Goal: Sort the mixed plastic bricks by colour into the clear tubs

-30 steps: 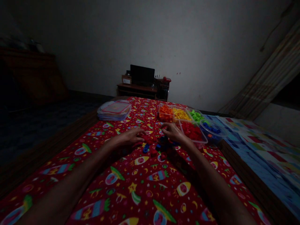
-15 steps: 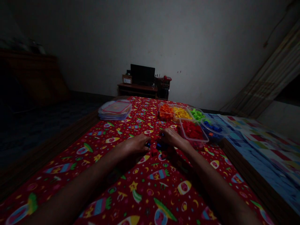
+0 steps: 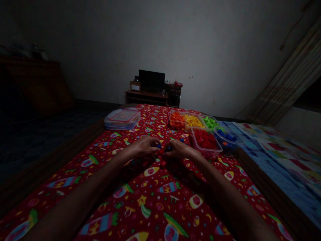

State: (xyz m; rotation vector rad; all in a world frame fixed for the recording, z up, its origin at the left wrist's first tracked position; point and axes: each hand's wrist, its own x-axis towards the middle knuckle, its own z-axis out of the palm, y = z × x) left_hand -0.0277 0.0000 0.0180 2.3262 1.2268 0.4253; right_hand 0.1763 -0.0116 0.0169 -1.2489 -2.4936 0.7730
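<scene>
My left hand (image 3: 145, 147) and my right hand (image 3: 178, 149) rest close together on a red patterned cloth (image 3: 155, 197), fingers curled over a small heap of red and blue toy bricks (image 3: 163, 157). A blue brick (image 3: 158, 146) shows at my left fingertips and another blue brick (image 3: 169, 149) at my right fingertips. The light is dim, so the exact grip is unclear. Just right of my right hand stands a clear tub of red bricks (image 3: 205, 140).
Behind the red tub are tubs of orange bricks (image 3: 177, 119), yellow bricks (image 3: 193, 121), green bricks (image 3: 211, 123) and blue bricks (image 3: 227, 138). A stack of clear lids (image 3: 122, 117) lies at far left. A low shelf with a dark screen (image 3: 151, 87) stands by the wall.
Both hands have drawn inward toward each other over the loose bricks, and several bricks that lay between them are now covered by the fingers.
</scene>
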